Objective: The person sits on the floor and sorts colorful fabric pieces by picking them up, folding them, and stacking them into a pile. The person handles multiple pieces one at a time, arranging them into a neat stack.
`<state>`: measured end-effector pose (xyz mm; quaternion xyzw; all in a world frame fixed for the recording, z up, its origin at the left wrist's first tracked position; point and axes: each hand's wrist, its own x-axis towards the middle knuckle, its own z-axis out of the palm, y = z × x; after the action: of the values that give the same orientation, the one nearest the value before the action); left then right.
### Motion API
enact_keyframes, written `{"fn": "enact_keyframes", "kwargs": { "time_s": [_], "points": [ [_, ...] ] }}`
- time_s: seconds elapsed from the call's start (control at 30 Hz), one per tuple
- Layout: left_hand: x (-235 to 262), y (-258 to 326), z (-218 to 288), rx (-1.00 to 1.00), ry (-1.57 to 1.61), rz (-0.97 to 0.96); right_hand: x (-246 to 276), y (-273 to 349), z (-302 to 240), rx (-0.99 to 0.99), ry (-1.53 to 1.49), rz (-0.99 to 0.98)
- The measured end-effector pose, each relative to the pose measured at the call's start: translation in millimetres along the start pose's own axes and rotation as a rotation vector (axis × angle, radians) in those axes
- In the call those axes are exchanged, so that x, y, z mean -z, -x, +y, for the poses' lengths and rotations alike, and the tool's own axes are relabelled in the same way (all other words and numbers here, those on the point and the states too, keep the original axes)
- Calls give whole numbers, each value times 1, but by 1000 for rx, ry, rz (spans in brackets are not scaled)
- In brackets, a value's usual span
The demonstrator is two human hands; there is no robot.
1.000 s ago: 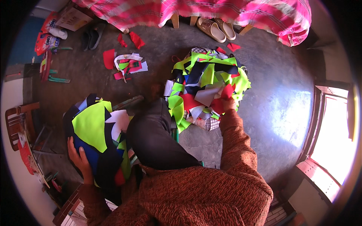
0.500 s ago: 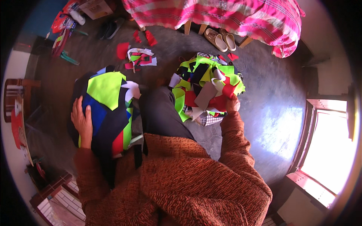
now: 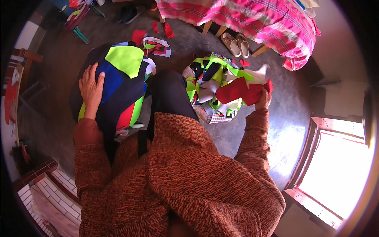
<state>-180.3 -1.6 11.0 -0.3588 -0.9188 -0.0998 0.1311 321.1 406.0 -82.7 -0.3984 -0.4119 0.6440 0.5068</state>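
My left hand [image 3: 93, 89] lies flat, fingers outstretched, on a bulky dark bundle [image 3: 128, 94] with blue, red and lime patches. A lime fabric piece [image 3: 125, 60] lies loose-edged across its upper side. My right hand [image 3: 263, 99] is closed on a red fabric scrap [image 3: 239, 91], held at the right side of a heap of fabric scraps [image 3: 207, 85]. A whitish scrap [image 3: 257, 75] and some lime cloth show beside the red one; whether my fingers also grip them I cannot tell. The heap mixes lime, white, black, red and checked pieces.
My dark-trousered knee [image 3: 169, 89] stands between bundle and heap. Smaller scraps [image 3: 158, 47] lie on the dark floor beyond. Tan clogs [image 3: 235, 45] sit under furniture draped with a pink checked cloth [image 3: 237, 17]. Dark shoes [image 3: 132, 15] and a green-legged stool [image 3: 81, 33] stand farther off.
My right hand has lifted the red scrap off the heap and drawn it to the right. My left hand stays on the bundle. The whole view has shifted a little.
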Motion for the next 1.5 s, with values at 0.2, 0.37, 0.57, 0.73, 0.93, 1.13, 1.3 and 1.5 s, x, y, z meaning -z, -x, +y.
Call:
{"fn": "enact_keyframes", "kwargs": {
  "time_s": [0.2,0.37,0.57,0.73,0.93,1.13,1.3,1.5],
  "points": [
    [-5,3,-6,-13,0,29,-39,-4,-92,97,-55,16],
    [-4,-1,-3,20,84,23,-87,13,-147,91,-265,-180],
    [37,2,20,-35,458,361,-187,54,-187,-47,-423,-407],
    [85,36,108,107,1384,-288,-269,91,-202,-432,-835,-1013],
    [62,83,154,157,2539,-664,-327,158,-167,-454,-870,-980],
    [65,116,106,594,2510,-604,-254,153,-36,-470,-512,-511],
    [60,135,87,771,2183,-378,-223,175,1,-397,-245,-461],
    [62,135,81,597,2105,-394,-203,161,21,-419,-140,-569]
  ]
}}
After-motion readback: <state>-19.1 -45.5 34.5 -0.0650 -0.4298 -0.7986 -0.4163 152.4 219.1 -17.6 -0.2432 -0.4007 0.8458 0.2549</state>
